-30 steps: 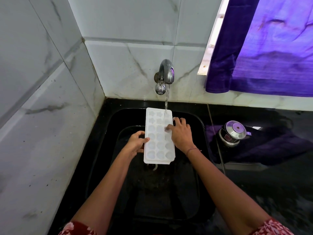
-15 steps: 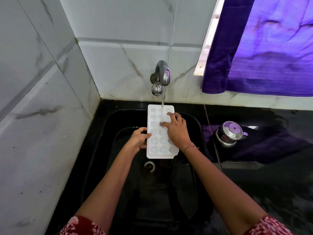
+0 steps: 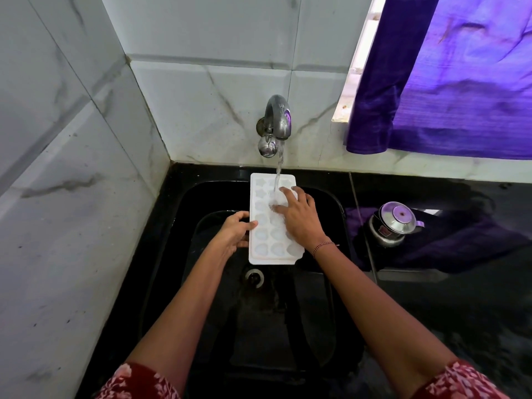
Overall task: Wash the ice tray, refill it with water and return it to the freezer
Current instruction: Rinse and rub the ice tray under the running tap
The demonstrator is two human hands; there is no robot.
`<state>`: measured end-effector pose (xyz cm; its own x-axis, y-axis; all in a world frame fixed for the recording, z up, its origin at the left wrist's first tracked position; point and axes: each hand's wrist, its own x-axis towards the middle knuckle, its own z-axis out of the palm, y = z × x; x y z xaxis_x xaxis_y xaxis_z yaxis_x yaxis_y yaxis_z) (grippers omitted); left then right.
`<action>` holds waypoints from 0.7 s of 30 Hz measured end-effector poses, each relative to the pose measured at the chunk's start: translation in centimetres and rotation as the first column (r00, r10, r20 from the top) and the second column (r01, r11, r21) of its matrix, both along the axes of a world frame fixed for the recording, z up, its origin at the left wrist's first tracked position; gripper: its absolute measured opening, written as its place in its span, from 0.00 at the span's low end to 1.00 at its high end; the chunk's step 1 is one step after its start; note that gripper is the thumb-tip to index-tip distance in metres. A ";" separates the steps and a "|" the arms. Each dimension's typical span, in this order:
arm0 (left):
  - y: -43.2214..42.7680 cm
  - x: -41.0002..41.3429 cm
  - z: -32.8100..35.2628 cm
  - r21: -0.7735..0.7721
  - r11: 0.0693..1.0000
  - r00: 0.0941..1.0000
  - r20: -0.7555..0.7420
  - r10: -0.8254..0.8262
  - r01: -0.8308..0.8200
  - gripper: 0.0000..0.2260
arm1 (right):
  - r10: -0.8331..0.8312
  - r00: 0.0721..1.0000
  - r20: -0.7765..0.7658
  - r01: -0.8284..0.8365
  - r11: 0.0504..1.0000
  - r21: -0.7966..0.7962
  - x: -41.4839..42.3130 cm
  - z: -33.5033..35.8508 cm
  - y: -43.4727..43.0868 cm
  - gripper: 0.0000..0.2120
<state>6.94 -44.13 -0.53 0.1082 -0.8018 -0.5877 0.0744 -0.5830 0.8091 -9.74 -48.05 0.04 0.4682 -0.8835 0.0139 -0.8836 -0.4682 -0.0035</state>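
One white ice tray (image 3: 272, 260) under one running tap (image 3: 277, 122); left hand (image 3: 234, 233) grips its edge, right hand (image 3: 300, 220) lies flat on it

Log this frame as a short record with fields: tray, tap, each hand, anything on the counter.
ice tray: white, held over the black sink
tap: running, water landing on the tray's far cells
left hand: grips the tray's left edge
right hand: fingers spread flat on the cells
counter: steel pot right of the sink
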 end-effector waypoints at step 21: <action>-0.3 -1.6 0.5 -0.003 0.992 0.991 -0.036 -0.125 0.125 0.10 | -0.027 0.999 0.043 0.028 0.999 -0.020 -0.3 1.2 0.4 0.20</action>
<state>5.31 -44.39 -0.02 -0.0143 -0.8081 -0.5888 0.0305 -0.5890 0.8076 -10.00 -47.62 1.22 0.4425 -0.8952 0.0521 -0.8952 -0.4444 -0.0325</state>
